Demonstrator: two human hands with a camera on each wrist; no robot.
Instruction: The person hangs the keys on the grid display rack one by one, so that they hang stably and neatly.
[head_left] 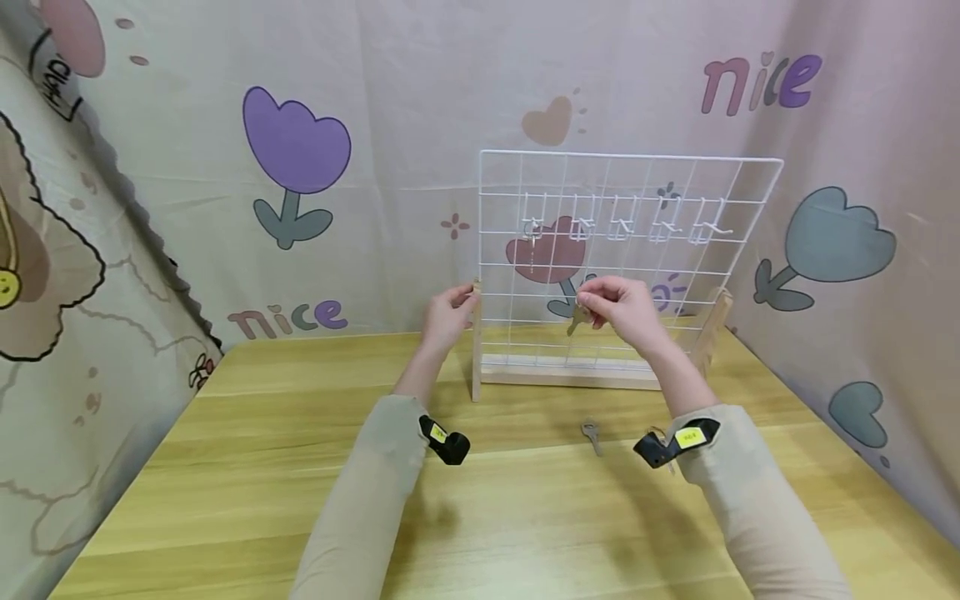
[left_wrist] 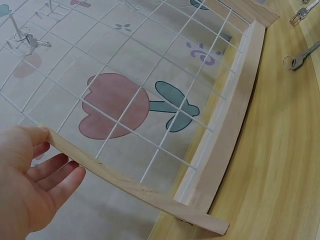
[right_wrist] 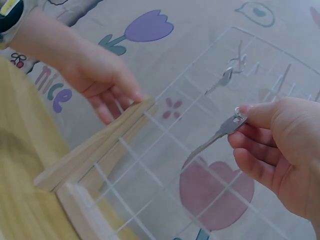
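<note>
My right hand (head_left: 622, 310) pinches a metal key (right_wrist: 231, 125) by its ring end between thumb and fingers, its blade slanting down in front of a white wire grid rack (head_left: 630, 156). My left hand (head_left: 446, 317) holds the top of the rack's left wooden post (head_left: 476, 358) with the thumb and index finger, the other fingers behind it in the left wrist view. On the grid's leftmost hook hangs another key (left_wrist: 34, 41). The other white hooks (head_left: 621, 227) to its right stand in a row with nothing on them.
A key (head_left: 591, 433) with a ring lies on the wooden table (head_left: 300, 467) in front of the rack. Further right, more keys (left_wrist: 299, 16) lie partly hidden by my right wrist in the head view. A patterned curtain (head_left: 405, 100) hangs behind the rack.
</note>
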